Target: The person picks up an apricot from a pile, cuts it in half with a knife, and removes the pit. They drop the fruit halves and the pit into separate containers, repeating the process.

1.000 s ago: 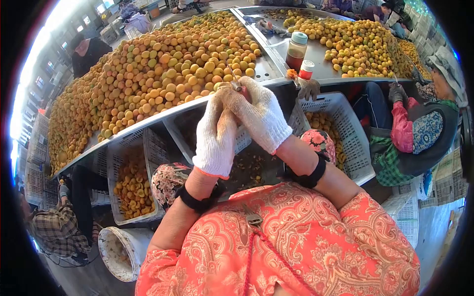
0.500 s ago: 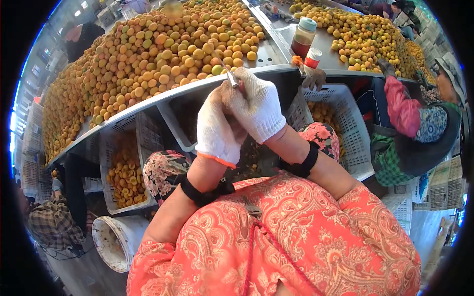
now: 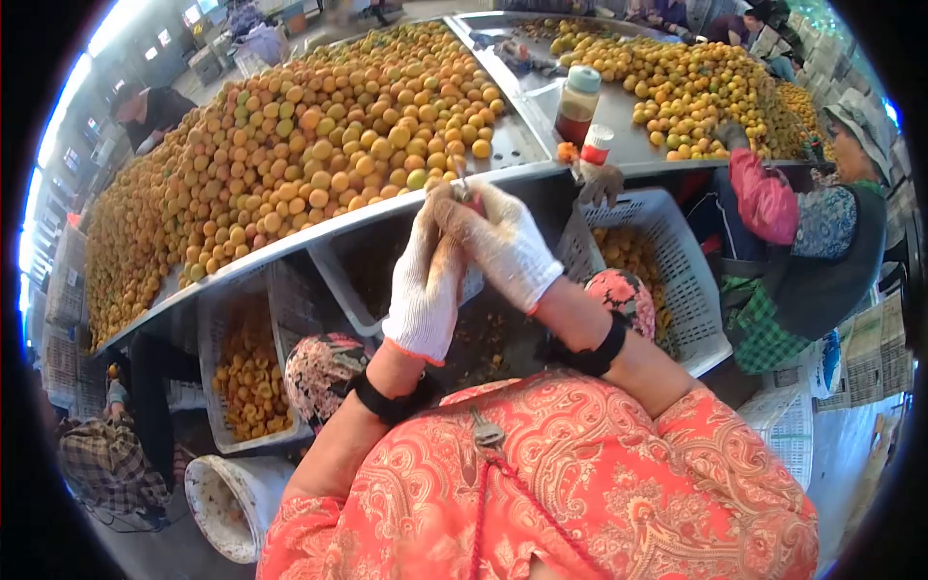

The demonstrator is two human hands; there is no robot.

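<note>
In white knit gloves, my two hands meet in front of the table's metal rim [image 3: 319, 228]. My right hand [image 3: 501, 232] is closed on a small knife [image 3: 461, 174]; its metal tip points up and a bit of red shows near the fingers. Pressed against it, my left hand [image 3: 428, 275] has its fingers curled, and whatever lies inside is hidden. Just beyond the fingertips, a large heap of yellow-orange apricots [image 3: 329, 126] covers the tabletop.
Crates of halved fruit stand below the rim, one at left [image 3: 280, 387] and one at right [image 3: 691, 280]. A jar of dark liquid [image 3: 577, 101], a red-and-white bottle [image 3: 597, 145] and a grey glove [image 3: 599, 184] sit right. A co-worker [image 3: 802, 213] sits beyond; a white bucket [image 3: 227, 503] stands lower left.
Both hands have moved slightly down in view and stay joined, with the left fingers straighter. The view has tilted a little. The co-worker's arm at right remains over the fruit.
</note>
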